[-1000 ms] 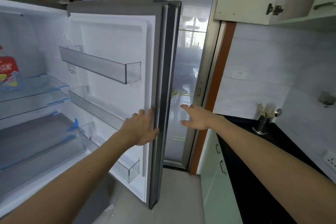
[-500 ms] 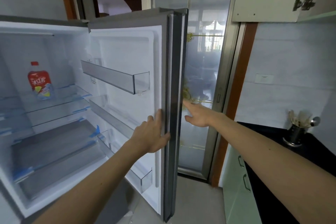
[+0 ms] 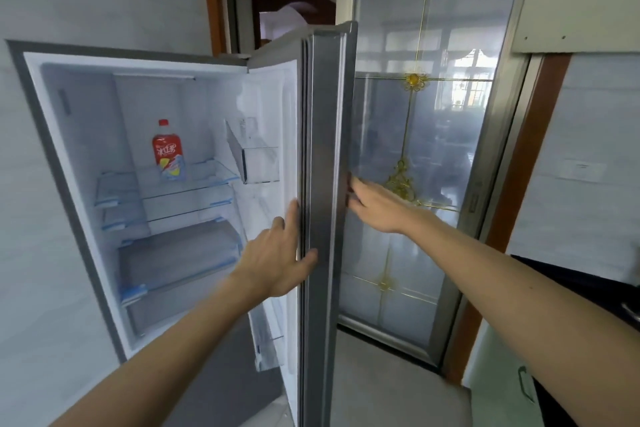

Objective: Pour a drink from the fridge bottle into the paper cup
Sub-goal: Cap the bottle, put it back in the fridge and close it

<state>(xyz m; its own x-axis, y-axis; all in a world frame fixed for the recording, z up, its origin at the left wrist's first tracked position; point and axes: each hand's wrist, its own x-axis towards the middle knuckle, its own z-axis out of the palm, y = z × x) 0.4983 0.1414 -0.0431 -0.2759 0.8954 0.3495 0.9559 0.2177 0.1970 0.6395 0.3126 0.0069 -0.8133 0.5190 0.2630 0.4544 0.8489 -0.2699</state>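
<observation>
At the left of the frame the fridge [image 3: 72, 184] stood open, and the bottle [image 3: 168, 155], red-capped with a red label, stood upright on the upper glass shelf [image 3: 207, 172] at centre left. At the centre the left hand [image 3: 277, 258] lay open and flat against the inner edge of the fridge door [image 3: 325, 184], holding nothing. Just right of it, the right hand [image 3: 375, 206] met the door's outer edge; its fingertips seemed tucked behind, so its grip couldn't be told.

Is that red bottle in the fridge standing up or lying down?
Upright: the red bottle stands on a glass shelf, cap on top.
</observation>
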